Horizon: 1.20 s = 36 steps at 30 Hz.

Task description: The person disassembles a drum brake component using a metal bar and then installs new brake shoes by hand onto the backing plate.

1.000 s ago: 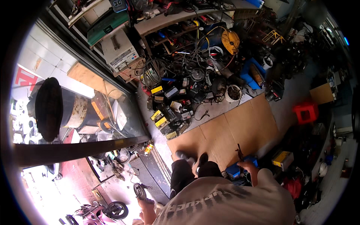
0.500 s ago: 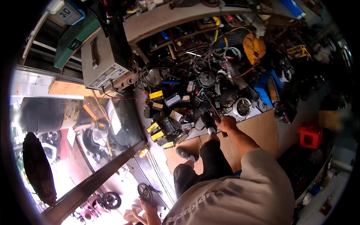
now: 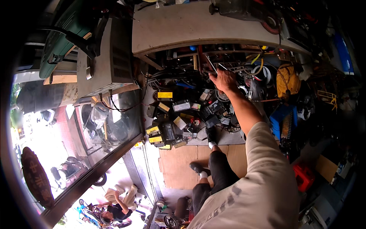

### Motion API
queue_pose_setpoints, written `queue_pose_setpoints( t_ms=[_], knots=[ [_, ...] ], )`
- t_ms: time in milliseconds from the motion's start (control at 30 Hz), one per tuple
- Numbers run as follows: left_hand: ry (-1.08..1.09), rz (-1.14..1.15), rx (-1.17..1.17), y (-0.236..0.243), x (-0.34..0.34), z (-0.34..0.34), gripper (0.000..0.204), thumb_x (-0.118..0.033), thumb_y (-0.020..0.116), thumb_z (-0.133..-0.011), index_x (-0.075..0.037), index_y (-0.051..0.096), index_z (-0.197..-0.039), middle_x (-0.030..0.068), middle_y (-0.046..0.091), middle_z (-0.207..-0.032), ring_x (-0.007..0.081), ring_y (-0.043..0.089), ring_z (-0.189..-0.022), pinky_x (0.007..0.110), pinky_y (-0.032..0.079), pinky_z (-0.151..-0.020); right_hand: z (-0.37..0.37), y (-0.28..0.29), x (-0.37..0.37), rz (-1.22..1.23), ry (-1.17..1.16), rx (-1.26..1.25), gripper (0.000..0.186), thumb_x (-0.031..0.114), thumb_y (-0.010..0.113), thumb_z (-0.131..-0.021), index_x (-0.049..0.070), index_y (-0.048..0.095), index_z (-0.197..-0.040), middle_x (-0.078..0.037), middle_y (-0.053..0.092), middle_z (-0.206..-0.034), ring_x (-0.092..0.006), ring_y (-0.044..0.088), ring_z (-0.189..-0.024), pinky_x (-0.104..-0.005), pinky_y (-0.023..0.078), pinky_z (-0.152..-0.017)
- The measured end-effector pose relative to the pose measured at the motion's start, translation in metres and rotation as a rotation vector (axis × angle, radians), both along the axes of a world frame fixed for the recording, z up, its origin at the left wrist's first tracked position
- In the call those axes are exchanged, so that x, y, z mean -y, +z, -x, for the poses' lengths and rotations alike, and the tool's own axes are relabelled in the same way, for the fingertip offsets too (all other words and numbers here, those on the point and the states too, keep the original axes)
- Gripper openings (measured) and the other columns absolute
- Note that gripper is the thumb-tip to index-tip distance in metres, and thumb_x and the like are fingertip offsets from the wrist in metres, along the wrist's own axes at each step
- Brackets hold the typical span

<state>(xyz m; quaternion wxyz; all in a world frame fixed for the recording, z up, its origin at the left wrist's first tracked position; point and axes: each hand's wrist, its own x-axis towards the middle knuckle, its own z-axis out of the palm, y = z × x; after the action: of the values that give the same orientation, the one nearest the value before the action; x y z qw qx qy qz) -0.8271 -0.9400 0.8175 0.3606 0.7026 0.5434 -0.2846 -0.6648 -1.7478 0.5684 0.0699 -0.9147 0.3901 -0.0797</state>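
Note:
My right hand [image 3: 224,81] reaches out under the bench front to the tool rack [image 3: 244,52]. Its fingers are closed around a slender metal rod [image 3: 211,63], whose exact kind I cannot make out. Another bright rod lies just beside the fingers. Below the wrist, a heap of batteries [image 3: 167,129], black with yellow or pale labels, covers the floor. At the bottom edge a dark round wheel-like part [image 3: 170,221] shows. My left hand is out of view.
A wooden bench [image 3: 213,28] spans the front, with a grey box-shaped device [image 3: 101,57] at left. Cardboard [image 3: 179,164] lies underfoot. A blue frame [image 3: 283,124], yellow bag [image 3: 286,81] and red container [image 3: 303,178] are at right. Another person [image 3: 117,210] sits outside the glass.
My right hand has moved forward from above the floor to the rack, with the rod. My left hand, earlier on a wheel-like part at lower left, has left the view. The view has shifted.

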Motion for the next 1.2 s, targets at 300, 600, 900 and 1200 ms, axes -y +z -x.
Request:
queue_pose_setpoints(
  t_ms=[300, 600, 900, 1200],
  knots=[
    [-0.022, -0.015, -0.008, -0.001, 0.027, 0.032, 0.065, -0.06, 0.044, -0.105, -0.007, 0.053, -0.142, 0.0136, 0.07, -0.108, 0.0324, 0.066, -0.098, 0.048, 0.054, -0.081, -0.095, -0.032, 0.067, -0.066, -0.146, 0.093, 0.057, 0.062, 0.057, -0.098, 0.015, 0.072, -0.127, -0.014, 0.073, -0.128, -0.0406, 0.067, -0.118, -0.0536, 0.055, -0.099],
    [-0.063, 0.043, 0.032, -0.019, 0.007, 0.057, 0.071, -0.06, 0.043, -0.105, -0.004, 0.05, -0.147, 0.0165, 0.071, -0.114, 0.0365, 0.066, -0.106, 0.05, 0.054, -0.09, -0.026, -0.014, 0.053, -0.221, -0.325, 0.26, 0.059, 0.062, 0.048, -0.104, 0.012, 0.065, -0.13, -0.024, 0.073, -0.117, -0.0492, 0.067, -0.108, -0.0571, 0.054, -0.091],
    [-0.16, 0.115, 0.068, -0.059, -0.037, 0.056, 0.076, -0.059, 0.042, -0.105, 0.0, 0.047, -0.152, 0.0191, 0.072, -0.119, 0.04, 0.067, -0.114, 0.051, 0.055, -0.098, 0.1, -0.021, -0.054, -0.342, -0.409, 0.374, 0.05, 0.05, 0.055, -0.106, 0.004, 0.066, -0.122, -0.027, 0.072, -0.11, -0.0509, 0.067, -0.104, -0.0569, 0.053, -0.087],
    [-0.086, 0.106, 0.074, -0.054, 0.008, 0.024, 0.074, -0.058, 0.042, -0.106, 0.0, 0.048, -0.15, 0.0198, 0.071, -0.121, 0.0392, 0.067, -0.114, 0.051, 0.054, -0.099, 0.132, -0.074, -0.231, -0.708, -0.385, 0.256, 0.052, 0.056, 0.052, -0.106, 0.006, 0.067, -0.116, -0.026, 0.072, -0.096, -0.0509, 0.067, -0.095, -0.0565, 0.052, -0.079]
  ],
)
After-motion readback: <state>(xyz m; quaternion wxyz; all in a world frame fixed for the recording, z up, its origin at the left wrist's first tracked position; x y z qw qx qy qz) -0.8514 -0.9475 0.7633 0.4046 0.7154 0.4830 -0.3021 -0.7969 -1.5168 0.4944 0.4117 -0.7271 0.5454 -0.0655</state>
